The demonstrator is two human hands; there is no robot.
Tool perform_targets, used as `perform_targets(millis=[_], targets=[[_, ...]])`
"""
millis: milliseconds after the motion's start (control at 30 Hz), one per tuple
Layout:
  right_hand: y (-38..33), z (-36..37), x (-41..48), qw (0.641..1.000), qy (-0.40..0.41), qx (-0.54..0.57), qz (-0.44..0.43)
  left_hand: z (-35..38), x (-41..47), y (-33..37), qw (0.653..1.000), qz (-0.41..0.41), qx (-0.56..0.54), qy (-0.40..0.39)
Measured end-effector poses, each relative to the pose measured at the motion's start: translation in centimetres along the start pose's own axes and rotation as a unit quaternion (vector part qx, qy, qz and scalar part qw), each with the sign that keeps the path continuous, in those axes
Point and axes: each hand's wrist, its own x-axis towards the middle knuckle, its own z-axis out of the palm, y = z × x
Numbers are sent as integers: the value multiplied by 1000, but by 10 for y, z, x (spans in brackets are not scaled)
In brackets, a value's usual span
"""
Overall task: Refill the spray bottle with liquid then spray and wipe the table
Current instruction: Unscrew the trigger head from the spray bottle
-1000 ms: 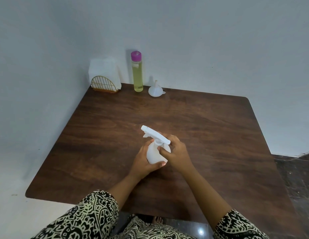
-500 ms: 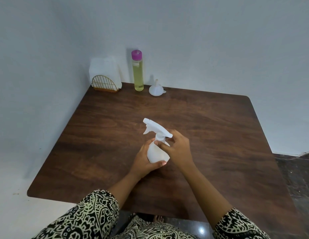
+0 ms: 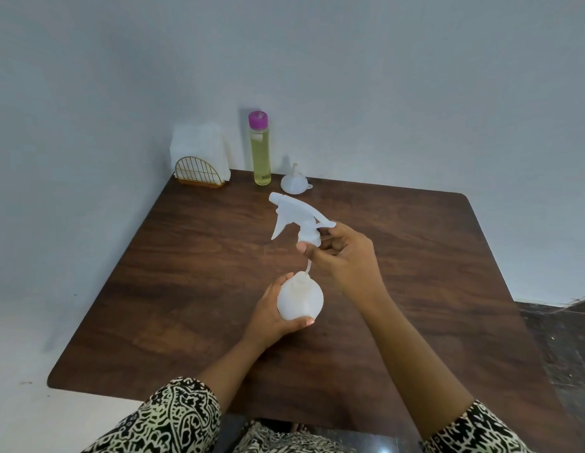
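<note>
While my left hand (image 3: 274, 318) cups the one white spray bottle (image 3: 300, 300) above the table (image 3: 415, 289), fingers curled round its belly, my right hand (image 3: 346, 259) pinches the single trigger head (image 3: 300, 217) by its collar at the bottle's twelve o'clock, with the dip tube (image 3: 308, 267) reaching the neck. Toward eleven o'clock stand one yellow liquid bottle (image 3: 260, 158), one funnel (image 3: 294, 183) and one napkin holder (image 3: 199, 171).

Soft, even light, rather dim. Faint shadows thrown leftward onto wall (image 3: 382, 76) behind yellow bottle (image 3: 260, 158) and funnel (image 3: 294, 184). Dull sheen seen on counter (image 3: 415, 256). Counter edges bowed by wide-angle lens. Centre rendered sharp.
</note>
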Motion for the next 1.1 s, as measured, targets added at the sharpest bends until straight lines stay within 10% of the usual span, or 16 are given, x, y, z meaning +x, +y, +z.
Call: perform_targets(millis=[1100], targets=[[-23, -34, 29, 975, 150, 69, -150, 11, 20, 24, 979, -70, -14, 191]])
